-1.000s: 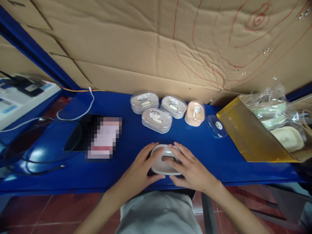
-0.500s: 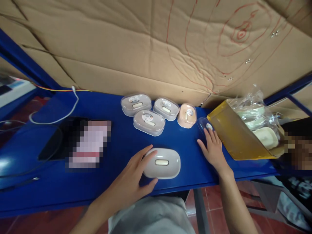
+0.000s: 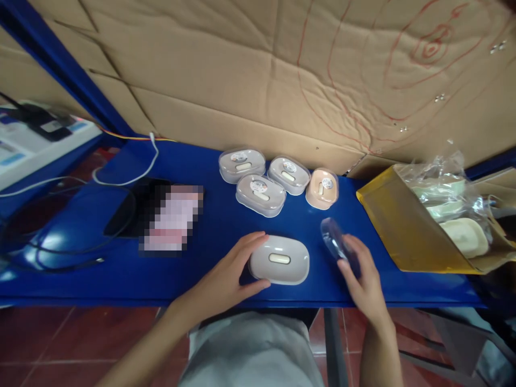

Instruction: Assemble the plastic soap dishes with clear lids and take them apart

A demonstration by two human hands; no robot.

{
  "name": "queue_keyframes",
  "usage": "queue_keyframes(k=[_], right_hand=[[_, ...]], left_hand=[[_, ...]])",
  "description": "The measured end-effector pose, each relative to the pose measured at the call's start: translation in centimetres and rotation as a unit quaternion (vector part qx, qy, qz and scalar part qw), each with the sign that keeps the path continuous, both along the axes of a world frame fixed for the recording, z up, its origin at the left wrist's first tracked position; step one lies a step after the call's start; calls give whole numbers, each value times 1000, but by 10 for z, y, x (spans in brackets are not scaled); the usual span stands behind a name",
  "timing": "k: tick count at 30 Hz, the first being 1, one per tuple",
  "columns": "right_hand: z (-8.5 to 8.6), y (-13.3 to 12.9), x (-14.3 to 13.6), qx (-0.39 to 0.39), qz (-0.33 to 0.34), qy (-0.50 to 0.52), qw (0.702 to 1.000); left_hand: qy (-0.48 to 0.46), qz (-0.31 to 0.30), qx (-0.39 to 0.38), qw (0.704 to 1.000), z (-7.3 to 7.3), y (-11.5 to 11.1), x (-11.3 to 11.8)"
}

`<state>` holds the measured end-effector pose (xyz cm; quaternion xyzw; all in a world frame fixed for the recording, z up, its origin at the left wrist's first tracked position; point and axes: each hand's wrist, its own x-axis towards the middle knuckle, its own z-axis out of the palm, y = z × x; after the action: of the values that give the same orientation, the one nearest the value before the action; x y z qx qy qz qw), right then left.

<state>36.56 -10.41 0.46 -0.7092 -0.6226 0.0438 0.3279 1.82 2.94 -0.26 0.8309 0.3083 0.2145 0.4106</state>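
A grey oval dish (image 3: 292, 264) with a cream bar in its middle rests on the blue table near the front edge. My left hand (image 3: 237, 266) grips its left end between thumb and fingers. To the right, my right hand (image 3: 363, 269) holds a clear plastic lid (image 3: 332, 239), tilted up off the table. Behind the dish stand three grey dishes under clear lids with round stickers: one at the back left (image 3: 242, 173), one in front (image 3: 268, 205), one at the back right (image 3: 296, 185). A smaller peach dish (image 3: 321, 199), also lidded, is beside them.
An open yellow-edged cardboard box (image 3: 387, 226) at the right holds pale green and cream dishes in clear plastic. A blurred-out phone (image 3: 173, 220), a dark object and cables lie on the left. A power strip (image 3: 60, 145) is at far left. Cardboard (image 3: 209, 80) walls the back.
My right hand has lifted the clear lid and brought it nearer to me. My left hand has closed onto the grey dish's end. The whole view has shifted.
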Motion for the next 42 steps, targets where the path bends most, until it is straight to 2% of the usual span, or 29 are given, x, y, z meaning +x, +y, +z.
queue_keyframes(k=[2, 4, 8, 12, 17, 25, 34, 42], right_hand=[[6, -4, -29, -22, 124, 18, 992], [11, -4, -56, -30, 201, -6, 979], [15, 9, -86, -12, 255, -81, 963], [8, 15, -93, 19, 247, -119, 962], [-3, 7, -97, 8, 221, -152, 963], [-12, 5, -100, 44, 211, -134, 967], [-16, 5, -98, 58, 219, -137, 964], [-12, 4, -101, 31, 207, -128, 970]], left_hand=[[-5, 2, -12, 1000, -1, 0, 0], [1, -1, -30, 1000, -2, 1, 0], [12, -12, -54, 998, -3, 2, -1], [-10, -25, -42, 999, -1, 4, -1], [-16, -42, -62, 997, 4, 5, -1], [9, -58, -41, 997, 1, 3, -4], [10, -59, -21, 998, 0, 3, -4], [3, -59, -22, 998, 0, 4, -3]])
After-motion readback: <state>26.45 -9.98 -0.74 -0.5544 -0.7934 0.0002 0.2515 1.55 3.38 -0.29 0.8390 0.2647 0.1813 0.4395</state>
